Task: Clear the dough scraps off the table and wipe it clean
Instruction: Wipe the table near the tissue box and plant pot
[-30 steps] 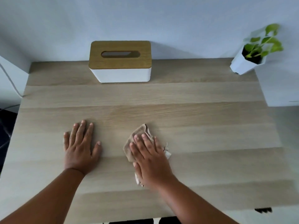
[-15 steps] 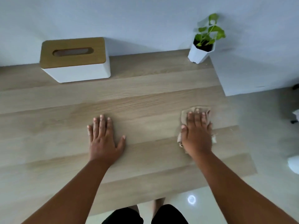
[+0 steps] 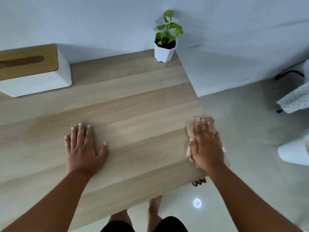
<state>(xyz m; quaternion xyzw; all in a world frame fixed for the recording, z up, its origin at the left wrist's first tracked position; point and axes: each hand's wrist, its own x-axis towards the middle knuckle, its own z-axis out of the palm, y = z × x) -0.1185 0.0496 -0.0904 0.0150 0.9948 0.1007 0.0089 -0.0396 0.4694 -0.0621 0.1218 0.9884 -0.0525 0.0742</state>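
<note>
Now the right hand (image 3: 206, 144) presses the cloth (image 3: 192, 129) with flat fingers at the tabletop (image 3: 133, 106) edge; keep pressure even, left hand (image 3: 83, 148) spread flat, bracing.

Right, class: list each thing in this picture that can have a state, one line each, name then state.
left hand: flat on the table, fingers spread, holding nothing
right hand: pressing the cloth at the table's right edge
cloth: crumpled, partly over the edge
table: no scraps visible
tissue box: no tissue showing
plant pot: upright
</note>
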